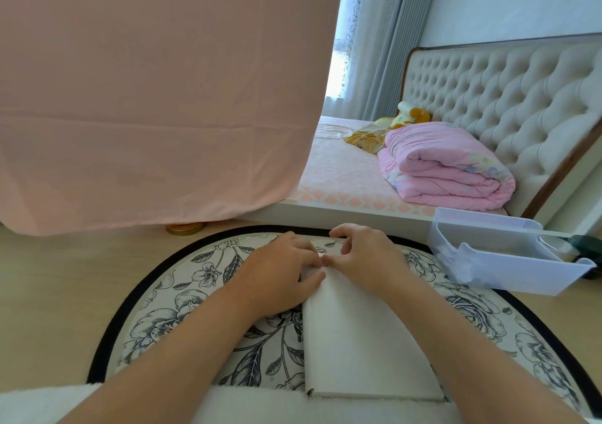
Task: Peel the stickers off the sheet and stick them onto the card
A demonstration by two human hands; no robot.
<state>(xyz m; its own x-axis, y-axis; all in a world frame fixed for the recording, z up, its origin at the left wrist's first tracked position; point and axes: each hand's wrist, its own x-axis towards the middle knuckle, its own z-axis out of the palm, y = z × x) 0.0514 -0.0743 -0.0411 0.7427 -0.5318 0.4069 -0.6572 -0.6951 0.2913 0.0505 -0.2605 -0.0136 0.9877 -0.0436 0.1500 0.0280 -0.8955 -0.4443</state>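
The person sits on the floor with both forearms stretched out over a round, black-rimmed floral rug [208, 273]. A long white paper card [358, 342] lies flat on the rug, reaching from their lap out to their fingers. It probably lies flat so there is a firm surface to press on.

Both hands meet at the card's far end. The right hand [368, 257] has its fingers curled, with thumb and forefinger closed into a ring. Their tips nip a tiny red-marked bit [324, 263], which I take to be a sticker, though it is too small to be sure.

The left hand [283, 270] is curled too, with its thumb laid on the card's far left corner, apparently to keep it from sliding. A pale slip shows under its fingers. I cannot tell whether that is the sticker sheet or the card itself, so I cannot tell what this hand holds.

A clear plastic bin [508, 260] stands just off the rug to the right. Behind it is a bed with a folded pink quilt [449, 169]. A hanging pink cloth [146, 97] screens the left side.
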